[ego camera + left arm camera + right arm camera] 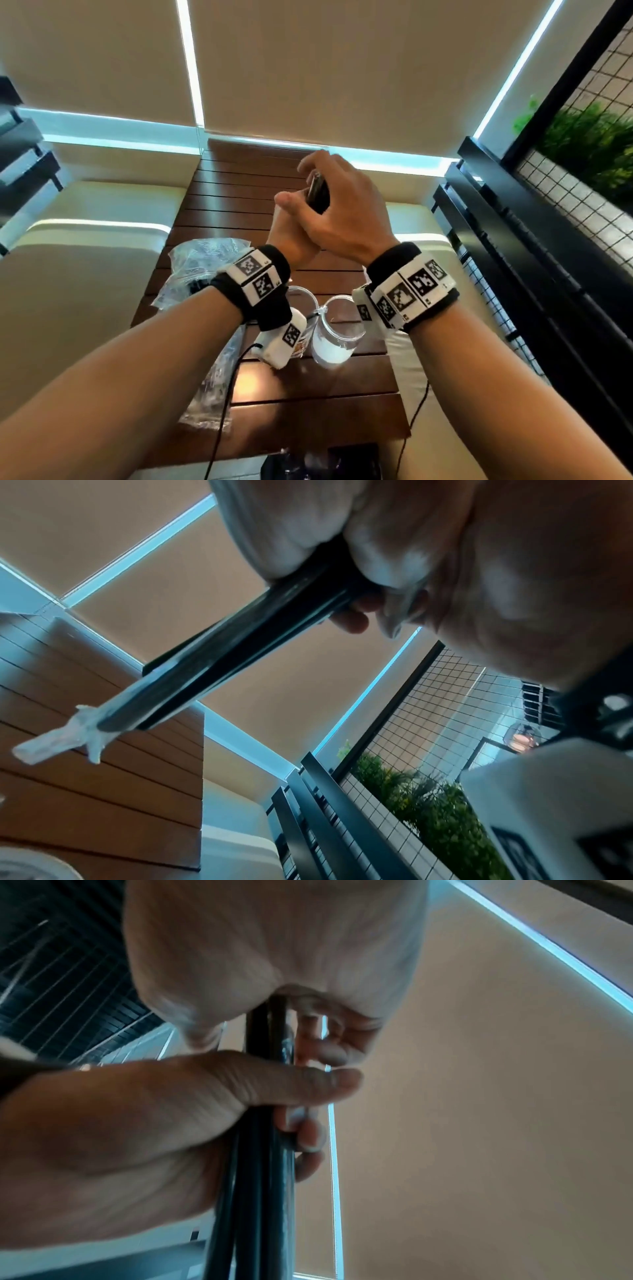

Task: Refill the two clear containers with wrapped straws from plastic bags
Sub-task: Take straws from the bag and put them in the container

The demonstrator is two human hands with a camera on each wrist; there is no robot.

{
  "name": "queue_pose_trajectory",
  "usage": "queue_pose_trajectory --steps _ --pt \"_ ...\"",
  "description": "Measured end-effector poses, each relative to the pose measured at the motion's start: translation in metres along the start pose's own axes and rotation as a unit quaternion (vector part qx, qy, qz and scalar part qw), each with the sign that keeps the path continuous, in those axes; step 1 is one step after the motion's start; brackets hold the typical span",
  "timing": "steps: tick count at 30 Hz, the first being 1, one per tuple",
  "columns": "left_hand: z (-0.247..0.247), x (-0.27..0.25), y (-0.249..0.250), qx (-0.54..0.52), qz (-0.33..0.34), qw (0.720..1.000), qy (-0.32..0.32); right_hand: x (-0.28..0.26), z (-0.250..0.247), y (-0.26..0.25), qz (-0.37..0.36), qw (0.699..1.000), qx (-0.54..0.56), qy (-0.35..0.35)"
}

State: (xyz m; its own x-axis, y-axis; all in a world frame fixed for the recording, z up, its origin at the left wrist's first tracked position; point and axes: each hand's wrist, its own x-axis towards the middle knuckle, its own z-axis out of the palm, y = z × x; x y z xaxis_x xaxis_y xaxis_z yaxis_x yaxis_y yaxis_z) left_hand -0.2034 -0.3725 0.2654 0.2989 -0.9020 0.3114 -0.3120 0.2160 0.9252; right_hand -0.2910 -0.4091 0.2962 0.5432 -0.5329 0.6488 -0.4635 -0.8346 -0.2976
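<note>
Both hands are raised above the table and grip one bundle of black wrapped straws. My left hand holds it from below, thumb across the bundle. My right hand curls over the top. In the left wrist view the straws slant down to the left and end in twisted clear wrapper tips. The right wrist view has the straws running upright between my left thumb and the fingers of my right hand. Two clear containers stand side by side below my wrists, the left one partly hidden.
A crumpled clear plastic bag lies left of the containers, and another plastic bag lies nearer me on the dark slatted wooden table. Cream benches flank the table. A black railing with wire mesh and plants runs along the right.
</note>
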Motion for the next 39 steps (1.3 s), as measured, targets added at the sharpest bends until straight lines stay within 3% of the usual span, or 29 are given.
queue_pose_trajectory --steps 2,4,8,11,13,15,19,21,23,25,27,30,35,39 --pt "0.002 0.002 -0.002 -0.072 -0.016 0.997 0.034 0.002 -0.001 0.002 -0.018 0.999 -0.012 0.043" --pt "0.006 0.000 -0.002 -0.052 -0.033 0.998 0.021 0.000 0.003 0.005 -0.025 0.998 -0.007 0.063" --pt "0.005 -0.003 -0.026 0.074 0.018 0.996 -0.052 -0.009 0.018 0.018 -0.023 0.999 0.003 0.036" --pt "-0.009 -0.007 -0.041 0.099 -0.027 0.983 -0.151 -0.020 0.031 0.028 -0.012 1.000 0.001 0.012" --pt "-0.020 -0.012 -0.049 0.119 -0.024 0.974 -0.191 -0.027 0.041 0.033 -0.007 1.000 -0.004 -0.003" --pt "-0.035 -0.016 -0.061 0.163 -0.033 0.975 -0.149 -0.035 0.053 0.039 0.001 1.000 -0.009 -0.016" --pt "-0.062 -0.021 -0.084 0.236 -0.109 0.965 0.040 -0.055 0.080 0.048 0.025 0.996 -0.043 -0.069" --pt "-0.067 -0.026 -0.091 0.280 -0.182 0.943 -0.019 -0.065 0.092 0.050 0.044 0.990 -0.054 -0.121" --pt "-0.066 -0.034 -0.099 0.321 -0.219 0.909 -0.149 -0.073 0.103 0.052 0.069 0.978 -0.069 -0.186" --pt "-0.062 -0.042 -0.104 0.360 -0.216 0.881 -0.220 -0.081 0.111 0.052 0.089 0.956 -0.084 -0.266" --pt "-0.056 -0.046 -0.111 0.387 -0.200 0.869 -0.233 -0.088 0.119 0.052 0.114 0.931 -0.084 -0.337" --pt "-0.049 -0.052 -0.118 0.399 -0.189 0.865 -0.237 -0.089 0.114 0.053 0.151 0.905 -0.073 -0.392" --pt "-0.049 -0.052 -0.128 0.401 -0.189 0.867 -0.228 -0.070 0.077 0.052 0.102 0.867 -0.112 -0.476" --pt "-0.046 -0.053 -0.131 0.446 -0.171 0.828 -0.293 -0.068 0.077 0.049 0.110 0.820 -0.166 -0.537"
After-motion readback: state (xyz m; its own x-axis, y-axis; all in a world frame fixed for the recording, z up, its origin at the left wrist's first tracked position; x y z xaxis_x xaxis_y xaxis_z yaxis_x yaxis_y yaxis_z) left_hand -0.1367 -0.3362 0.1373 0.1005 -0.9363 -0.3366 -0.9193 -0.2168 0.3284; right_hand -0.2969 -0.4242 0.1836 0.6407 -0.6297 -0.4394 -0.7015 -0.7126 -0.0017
